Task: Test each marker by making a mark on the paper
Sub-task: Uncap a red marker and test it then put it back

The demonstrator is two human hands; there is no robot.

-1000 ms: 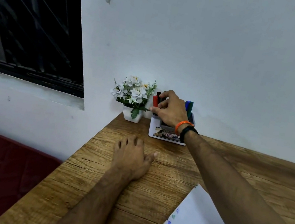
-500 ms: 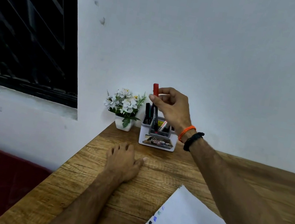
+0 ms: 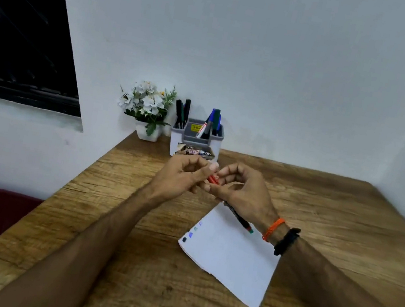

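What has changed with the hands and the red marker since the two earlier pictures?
The right hand lifted the red-capped marker out of the grey and white pen holder and brought it toward the person, above the white paper sheet. The left hand left the wooden table and now pinches the red cap. Holder, flower pot and paper stay in place.

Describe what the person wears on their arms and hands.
Both forearms are bare, with no sleeve in view. The right wrist carries two bands: a thin orange band nearer the right hand, and a wider black band behind it. The left hand and its wrist carry nothing; no rings show.
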